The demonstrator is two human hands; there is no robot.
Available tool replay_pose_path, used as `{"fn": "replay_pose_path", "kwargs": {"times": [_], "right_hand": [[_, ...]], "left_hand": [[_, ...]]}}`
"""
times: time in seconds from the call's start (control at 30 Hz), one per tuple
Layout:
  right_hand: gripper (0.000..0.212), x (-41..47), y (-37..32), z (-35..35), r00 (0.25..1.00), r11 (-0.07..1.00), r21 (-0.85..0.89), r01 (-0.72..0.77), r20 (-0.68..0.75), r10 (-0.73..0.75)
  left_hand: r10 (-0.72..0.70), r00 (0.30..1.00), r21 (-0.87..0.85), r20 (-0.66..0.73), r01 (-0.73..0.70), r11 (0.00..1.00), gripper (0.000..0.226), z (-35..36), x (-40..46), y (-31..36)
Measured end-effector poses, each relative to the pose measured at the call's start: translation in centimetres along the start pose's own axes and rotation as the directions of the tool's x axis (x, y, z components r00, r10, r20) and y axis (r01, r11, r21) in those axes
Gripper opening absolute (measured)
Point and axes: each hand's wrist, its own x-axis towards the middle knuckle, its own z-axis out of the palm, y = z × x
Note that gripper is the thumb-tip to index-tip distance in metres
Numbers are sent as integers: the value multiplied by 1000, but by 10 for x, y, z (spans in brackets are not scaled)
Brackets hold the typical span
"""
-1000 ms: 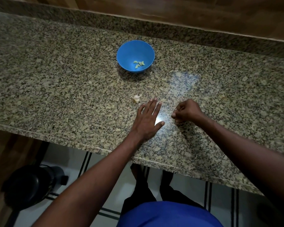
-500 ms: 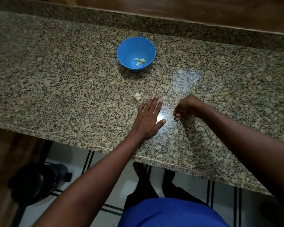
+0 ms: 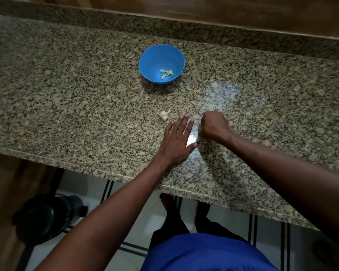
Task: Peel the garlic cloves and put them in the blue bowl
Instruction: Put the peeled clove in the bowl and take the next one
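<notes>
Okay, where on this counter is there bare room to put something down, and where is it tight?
Bare granite counter stretches wide left of the blue bowl and the garlic piece. Another bare patch lies right of the bowl, out to the far right. It is crowded near the front edge: the flat left hand, fisted right hand and garlic piece sit close together.

A left hand lies flat on a speckled granite counter, a curled right hand just beside it. An unpeeled garlic piece sits near; farther off, a blue bowl holds peeled cloves
</notes>
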Motion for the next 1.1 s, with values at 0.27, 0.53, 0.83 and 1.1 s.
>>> {"fn": "replay_pose_path", "kwargs": {"times": [0.27,0.53,0.83,1.1], "right_hand": [[18,-5,37,-7,995,977,210,41,78,-58],[16,-26,67,-12,980,665,728,-166,198,28],[20,-57,63,-22,979,479,864,-158,201,-41],[9,-63,47,-23,998,616,786,-58,24,63]], "left_hand": [[9,1000,-54,-12,-9,998,84,-7,-3,2],[-190,973,-469,-131,108,877,46,-40,2,23],[-342,936,-951,90,183,251,14,-74,-6,51],[-358,934,-928,8,141,346,5,-89,-1,59]]}}
